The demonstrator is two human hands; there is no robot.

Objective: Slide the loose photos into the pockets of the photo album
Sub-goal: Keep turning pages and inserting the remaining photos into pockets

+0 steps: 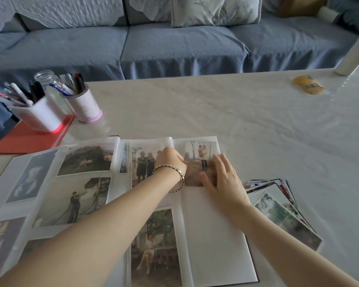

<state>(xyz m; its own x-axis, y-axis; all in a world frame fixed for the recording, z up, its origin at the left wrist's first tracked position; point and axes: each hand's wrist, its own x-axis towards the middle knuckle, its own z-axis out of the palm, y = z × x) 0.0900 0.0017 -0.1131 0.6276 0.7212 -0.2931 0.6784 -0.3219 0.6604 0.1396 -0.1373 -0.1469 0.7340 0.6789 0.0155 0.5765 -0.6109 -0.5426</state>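
pen cups (56,104) far-left, photo stack (282,206) right

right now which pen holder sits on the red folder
The square white pen holder; the round pink-based pen holder stands beside it on the table, off the red folder.

Left hand (170,160), right hand (223,180) on photo (203,156)

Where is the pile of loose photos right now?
In the head view, the loose photos lie fanned on the table at lower right, just right of the open photo album.
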